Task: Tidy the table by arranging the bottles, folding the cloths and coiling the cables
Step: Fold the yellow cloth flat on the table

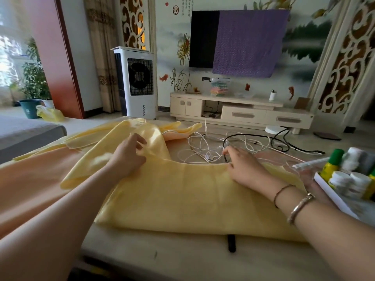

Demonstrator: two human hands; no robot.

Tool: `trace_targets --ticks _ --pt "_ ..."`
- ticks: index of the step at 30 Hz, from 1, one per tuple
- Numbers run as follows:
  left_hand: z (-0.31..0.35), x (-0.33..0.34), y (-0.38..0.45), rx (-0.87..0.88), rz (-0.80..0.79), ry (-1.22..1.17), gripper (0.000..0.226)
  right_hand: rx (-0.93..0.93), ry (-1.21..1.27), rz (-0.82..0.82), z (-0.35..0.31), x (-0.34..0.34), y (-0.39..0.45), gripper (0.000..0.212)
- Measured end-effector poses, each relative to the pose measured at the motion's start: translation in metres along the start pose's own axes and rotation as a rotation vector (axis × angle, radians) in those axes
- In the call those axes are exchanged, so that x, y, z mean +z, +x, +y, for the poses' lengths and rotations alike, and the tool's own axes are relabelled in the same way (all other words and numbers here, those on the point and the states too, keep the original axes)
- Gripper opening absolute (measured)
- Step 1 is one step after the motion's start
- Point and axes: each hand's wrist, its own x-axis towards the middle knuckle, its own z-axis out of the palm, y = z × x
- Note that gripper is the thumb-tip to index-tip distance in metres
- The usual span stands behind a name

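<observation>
A yellow cloth (182,197) lies spread over the middle of the table, partly folded. My left hand (127,155) pinches a raised fold of it at its far left part. My right hand (243,169) holds the cloth's far edge, fingers curled at the rim. Just beyond that edge a tangle of white cables (205,147) lies loose, with a black cable (259,138) looping behind it. A peach cloth (34,179) lies under the yellow one on the left. Several bottles (349,175) stand in a white tray (332,191) at the right.
A black object (231,243) pokes out from under the yellow cloth near the table's front edge. Beyond the table stand a white air cooler (138,84), a low TV cabinet (239,110) and a wall TV half covered by a purple cloth (249,41).
</observation>
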Motion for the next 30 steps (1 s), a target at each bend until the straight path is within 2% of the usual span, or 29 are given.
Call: trace_targets --ticks 3,6,9,11,14,17,19,21,23,25,27,30 --pt "-0.008 0.008 -0.008 0.138 -0.007 0.252 0.048 -0.101 -0.212 0.158 0.026 -0.003 -0.014 0.049" --pt "-0.005 0.01 -0.014 0.161 0.046 0.494 0.051 -0.112 -0.458 0.115 0.056 -0.016 -0.03 0.061" --pt "0.007 0.012 -0.02 0.203 0.074 0.498 0.043 0.0 -0.548 0.077 0.07 -0.033 -0.04 0.064" --pt "0.019 0.015 -0.026 0.26 -0.009 0.39 0.031 0.029 -0.526 0.103 0.069 -0.04 -0.045 0.058" --pt "0.042 0.021 -0.044 0.417 -0.228 0.237 0.023 -0.027 -0.421 0.119 0.054 -0.043 -0.056 0.043" --pt "0.064 0.028 -0.07 0.554 -0.425 0.083 0.015 -0.124 -0.122 0.088 0.032 -0.049 -0.077 0.014" --pt "0.073 0.028 -0.089 0.624 -0.5 0.024 0.008 -0.153 0.142 -0.034 0.014 -0.054 -0.095 0.016" --pt "0.079 0.025 -0.104 0.657 -0.557 0.023 0.015 -0.167 0.29 -0.133 0.001 -0.058 -0.113 0.027" --pt "0.081 0.023 -0.116 0.668 -0.606 0.055 0.025 -0.18 0.265 -0.229 -0.004 -0.059 -0.131 0.04" --pt "0.082 0.022 -0.124 0.653 -0.644 0.114 0.037 -0.205 0.127 -0.306 -0.004 -0.059 -0.145 0.048" --pt "0.082 0.022 -0.127 0.663 -0.661 0.242 0.048 -0.224 0.046 -0.293 -0.001 -0.061 -0.152 0.045" --pt "0.086 0.022 -0.132 0.732 -0.615 0.365 0.047 -0.27 -0.105 -0.197 -0.002 -0.062 -0.154 0.04"
